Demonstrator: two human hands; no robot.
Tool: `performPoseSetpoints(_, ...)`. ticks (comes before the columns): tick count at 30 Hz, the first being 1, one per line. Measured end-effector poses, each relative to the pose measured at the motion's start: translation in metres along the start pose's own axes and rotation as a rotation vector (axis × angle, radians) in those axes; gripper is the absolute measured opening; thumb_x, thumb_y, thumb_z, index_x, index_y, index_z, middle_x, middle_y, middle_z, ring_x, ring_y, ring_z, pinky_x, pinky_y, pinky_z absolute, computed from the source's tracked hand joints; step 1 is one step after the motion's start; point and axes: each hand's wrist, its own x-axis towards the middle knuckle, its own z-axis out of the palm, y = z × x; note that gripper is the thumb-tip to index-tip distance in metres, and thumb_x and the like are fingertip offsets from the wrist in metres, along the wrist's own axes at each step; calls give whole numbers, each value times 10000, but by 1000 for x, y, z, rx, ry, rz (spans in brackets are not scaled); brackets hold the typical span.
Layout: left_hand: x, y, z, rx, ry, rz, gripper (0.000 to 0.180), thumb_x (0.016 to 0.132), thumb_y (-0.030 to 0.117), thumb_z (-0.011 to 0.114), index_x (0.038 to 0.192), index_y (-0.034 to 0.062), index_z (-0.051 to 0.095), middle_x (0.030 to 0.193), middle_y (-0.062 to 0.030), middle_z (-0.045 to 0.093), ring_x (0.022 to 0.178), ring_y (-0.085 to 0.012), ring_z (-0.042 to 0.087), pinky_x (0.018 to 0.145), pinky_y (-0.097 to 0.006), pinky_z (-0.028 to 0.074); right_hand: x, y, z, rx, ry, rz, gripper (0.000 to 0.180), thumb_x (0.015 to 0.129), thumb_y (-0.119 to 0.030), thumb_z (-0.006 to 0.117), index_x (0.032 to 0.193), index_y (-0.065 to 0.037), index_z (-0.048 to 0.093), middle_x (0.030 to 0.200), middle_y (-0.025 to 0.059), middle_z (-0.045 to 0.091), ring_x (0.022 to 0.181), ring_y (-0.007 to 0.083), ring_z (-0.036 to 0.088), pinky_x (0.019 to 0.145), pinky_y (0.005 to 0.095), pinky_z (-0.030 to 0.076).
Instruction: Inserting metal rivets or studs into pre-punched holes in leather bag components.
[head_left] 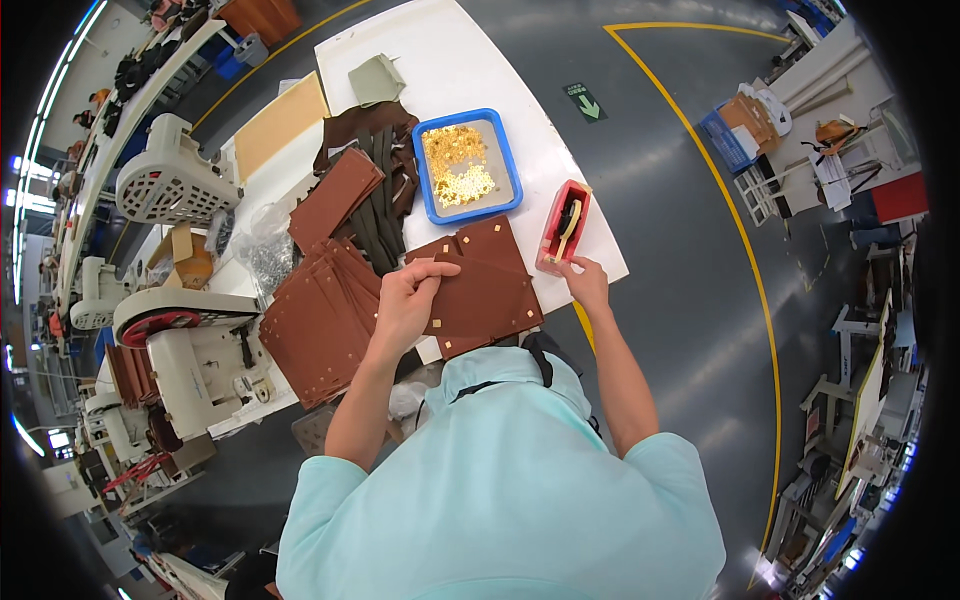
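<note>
Head view: the left hand (405,300) reaches up from the lower centre-left of the frame, its forearm slanting inward, the index finger stretched to the right and the other fingers curled, over dark reddish-brown flat rectangular panels (488,290) near the centre of the frame. The right hand (587,284) comes up just right of centre, wrist bent inward, thumb and forefinger brought together at the lower end of a red box-shaped tape dispenser (551,243). The fingertips are small here, so I cannot tell whether either hand pinches anything. Small cream squares (437,323) dot the panels.

The dispenser stands near the right edge of the white tabletop (600,240), with a pale tape roll (569,222) inside. Above the panels, at upper centre, a shallow blue-rimmed rectangular tray (475,215) holds many small shiny gold pieces (462,160), spread over much of its greyish floor. Left of centre, a clear plastic bag (268,250) lies beside a fanned stack of reddish-brown punched panels (325,320). Farther left sits an open brown cardboard box (187,262); at upper right, a blue plastic crate (722,140) contains cardboard.
</note>
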Motion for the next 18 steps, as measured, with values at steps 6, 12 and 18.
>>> performPoseSetpoints(6,-6,0,-1,41,157,-73,102,820,56,746,879,-8,692,790,17,610,695,-37,523,618,-193,425,5,-21,0,-51,72,-101,347,776,-320,687,980,-47,750,997,202,709,914,312,691,812,405,538)
performPoseSetpoints(12,-7,-10,-45,-262,677,123,372,841,-26,700,1141,34,489,906,-25,577,818,-85,571,717,-223,491,-2,-30,9,765,-12,379,203,826,-166,694,970,-25,720,884,74,701,766,159,682,617,283,541)
performPoseSetpoints(18,-89,-101,-96,-599,954,-47,537,880,-45,625,1371,47,426,1069,-67,584,954,-149,609,813,-253,517,-18,-39,20,1011,141,482,280,865,-156,725,1077,16,666,923,55,692,832,167,678,774,324,536)
